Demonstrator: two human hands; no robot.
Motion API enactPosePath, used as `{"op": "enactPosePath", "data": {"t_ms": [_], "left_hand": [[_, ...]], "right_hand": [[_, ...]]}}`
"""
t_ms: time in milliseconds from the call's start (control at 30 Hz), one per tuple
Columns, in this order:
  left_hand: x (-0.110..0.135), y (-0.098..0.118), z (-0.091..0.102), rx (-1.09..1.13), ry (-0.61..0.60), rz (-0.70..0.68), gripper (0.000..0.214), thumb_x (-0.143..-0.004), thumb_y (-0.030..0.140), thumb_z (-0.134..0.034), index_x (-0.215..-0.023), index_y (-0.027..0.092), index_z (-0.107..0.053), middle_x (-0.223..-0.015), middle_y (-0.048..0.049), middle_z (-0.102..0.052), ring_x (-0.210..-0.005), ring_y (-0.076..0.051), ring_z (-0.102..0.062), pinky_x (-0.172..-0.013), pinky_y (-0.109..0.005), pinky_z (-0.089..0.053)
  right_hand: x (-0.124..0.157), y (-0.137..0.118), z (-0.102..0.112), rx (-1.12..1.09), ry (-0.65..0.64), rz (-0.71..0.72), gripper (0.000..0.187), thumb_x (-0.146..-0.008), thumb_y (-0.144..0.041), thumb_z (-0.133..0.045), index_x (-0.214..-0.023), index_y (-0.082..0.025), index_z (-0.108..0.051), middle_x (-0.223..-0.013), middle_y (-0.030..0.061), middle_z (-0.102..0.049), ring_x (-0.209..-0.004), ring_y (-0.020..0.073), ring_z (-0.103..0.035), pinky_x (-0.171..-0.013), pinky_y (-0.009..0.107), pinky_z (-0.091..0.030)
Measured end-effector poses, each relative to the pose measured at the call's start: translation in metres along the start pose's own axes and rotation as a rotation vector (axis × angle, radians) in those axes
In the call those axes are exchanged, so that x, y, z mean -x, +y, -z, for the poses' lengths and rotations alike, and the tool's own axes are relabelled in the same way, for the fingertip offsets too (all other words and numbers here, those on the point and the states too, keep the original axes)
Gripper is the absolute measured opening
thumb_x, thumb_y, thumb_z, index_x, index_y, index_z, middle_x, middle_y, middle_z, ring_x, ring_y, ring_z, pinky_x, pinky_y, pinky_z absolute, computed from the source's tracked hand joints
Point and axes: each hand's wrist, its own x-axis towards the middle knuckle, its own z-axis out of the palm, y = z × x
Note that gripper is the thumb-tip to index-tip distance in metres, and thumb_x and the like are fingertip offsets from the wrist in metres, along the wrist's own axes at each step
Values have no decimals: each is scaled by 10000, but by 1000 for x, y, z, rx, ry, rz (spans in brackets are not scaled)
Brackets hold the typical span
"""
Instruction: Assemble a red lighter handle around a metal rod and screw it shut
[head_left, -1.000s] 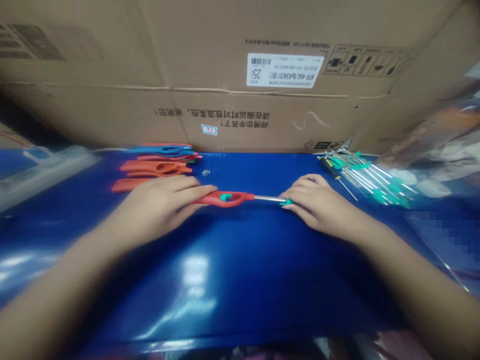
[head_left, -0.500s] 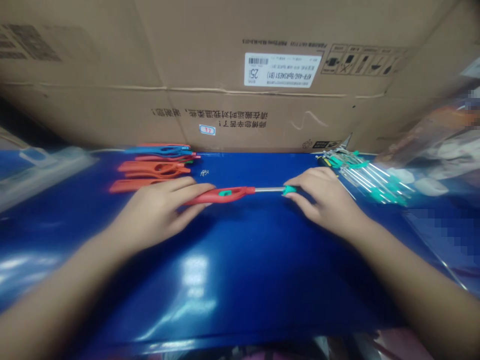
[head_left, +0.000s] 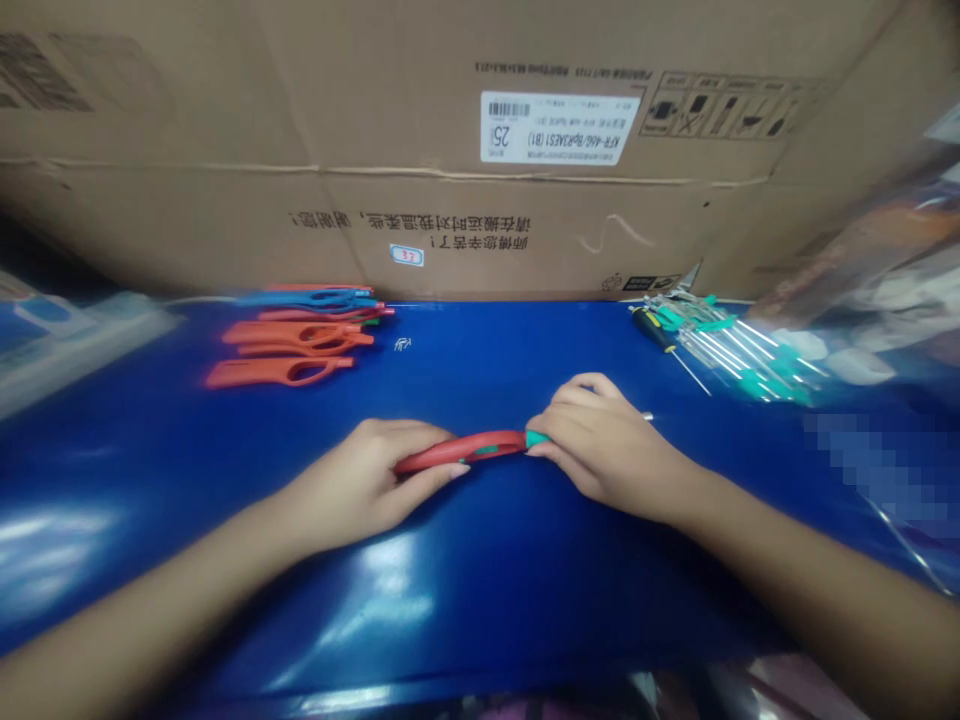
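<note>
My left hand (head_left: 382, 470) is closed round the handle of a red long-necked lighter (head_left: 431, 456) with a green trigger, held above the table. My right hand (head_left: 600, 440) pinches a teal collar (head_left: 535, 439), which sits against the front end of the red body. Most of the lighter's metal tube is hidden behind my right hand; its bright tip (head_left: 648, 416) shows past the knuckles.
Several orange, red and blue lighter bodies (head_left: 300, 372) lie back left. At the back right are a pile of metal tubes with teal collars (head_left: 750, 350) and a black-and-yellow screwdriver (head_left: 652, 328). A cardboard box (head_left: 225, 230) walls off the back of the blue table (head_left: 480, 580).
The teal collar has slid along the metal tube from its far end to the red body, with my right hand moving left. Both hands and the lighter came nearer to me.
</note>
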Motion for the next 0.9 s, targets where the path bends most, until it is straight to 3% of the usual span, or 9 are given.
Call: {"op": "enactPosePath", "data": {"t_ms": [133, 300, 600, 900], "left_hand": [[1, 1, -1, 31, -21, 23, 248, -997, 377, -583, -953, 180, -726, -750, 2, -685, -628, -116, -597, -612, -235, -444], [8, 4, -4, -96, -51, -59, 236, -1018, 339, -535, -1070, 172, -694, -889, -45, -717, -775, -167, -674, -692, -264, -497], [9, 3, -11, -277, 53, -124, 246, -1024, 322, -514, -1139, 170, -669, -892, -47, -711, -708, -168, -674, -606, -278, -487], [-2, 1, -5, -167, 73, 48, 348, -986, 417, -574, -1284, 241, -613, -1075, -52, -652, -875, -178, -638, -744, -275, -500]], "right_hand": [[2, -2, -3, -13, -8, 24, 271, -1033, -245, -466, -937, -126, -689, -818, 53, -683, -788, 192, -527, -893, 383, -354], [4, -6, -8, -61, -98, 36, 295, -1024, -228, -448, -912, -114, -697, -773, 63, -654, -748, 191, -503, -853, 373, -365], [3, -5, -5, -102, -90, -27, 274, -1022, -245, -445, -918, -136, -674, -800, 66, -674, -754, 195, -519, -801, 371, -359], [2, 5, 14, 47, -46, -163, 159, -996, -320, -549, -1022, -180, -619, -939, 70, -699, -865, 225, -596, -795, 359, -395]]}}
